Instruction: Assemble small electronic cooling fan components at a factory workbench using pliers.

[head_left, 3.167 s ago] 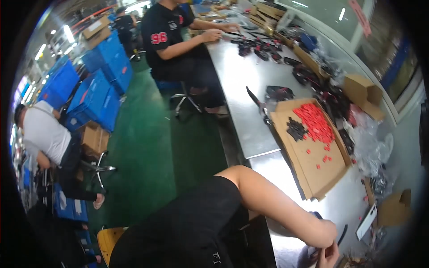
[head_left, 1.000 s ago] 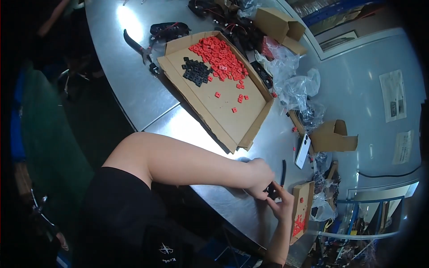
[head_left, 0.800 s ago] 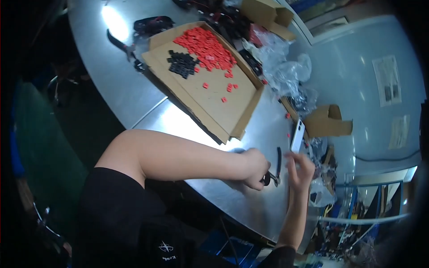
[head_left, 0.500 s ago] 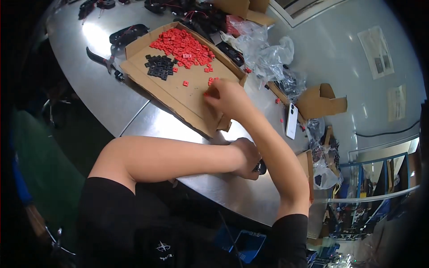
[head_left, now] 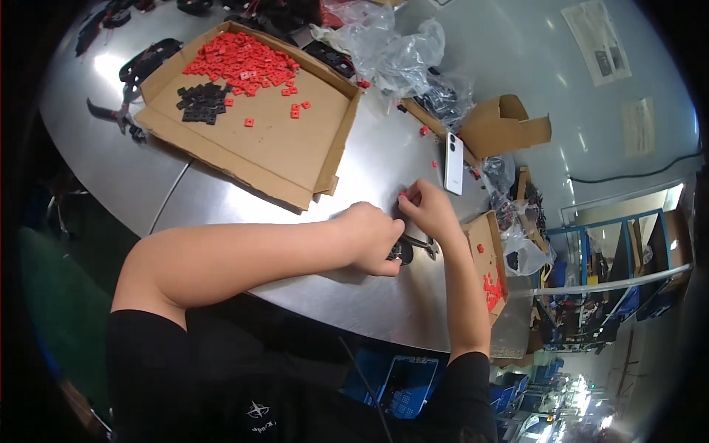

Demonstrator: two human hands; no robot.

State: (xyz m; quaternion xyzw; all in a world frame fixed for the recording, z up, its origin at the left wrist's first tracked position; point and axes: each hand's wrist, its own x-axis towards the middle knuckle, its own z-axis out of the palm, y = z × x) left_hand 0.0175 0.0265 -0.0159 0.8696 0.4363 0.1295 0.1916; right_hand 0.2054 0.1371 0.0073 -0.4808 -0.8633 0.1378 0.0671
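Observation:
My left hand [head_left: 369, 238] is closed around a small black rounded part [head_left: 403, 253] low over the metal table, its fingers hiding most of it. My right hand [head_left: 432, 212] pinches a small red square piece [head_left: 403, 196] between thumb and fingers, just above and beyond the left hand. The metal jaws of a plier-like tool [head_left: 430, 249] show beside the black part; whether the left hand also grips this tool I cannot tell. At the far left, a shallow cardboard tray [head_left: 295, 159] carries a heap of red pieces [head_left: 240, 59] and a smaller pile of black pieces [head_left: 203, 103].
Right of my right forearm stands another cardboard tray [head_left: 484, 221] with red pieces. A white phone [head_left: 453, 164] lies near an open cardboard box [head_left: 502, 125] and clear plastic bags [head_left: 402, 59]. Pliers [head_left: 107, 111] and black parts [head_left: 151, 59] lie beyond the tray's left side.
My right hand has left the large tray and come back beside my left hand with a red piece. The left hand's black part now shows more. The view has shifted.

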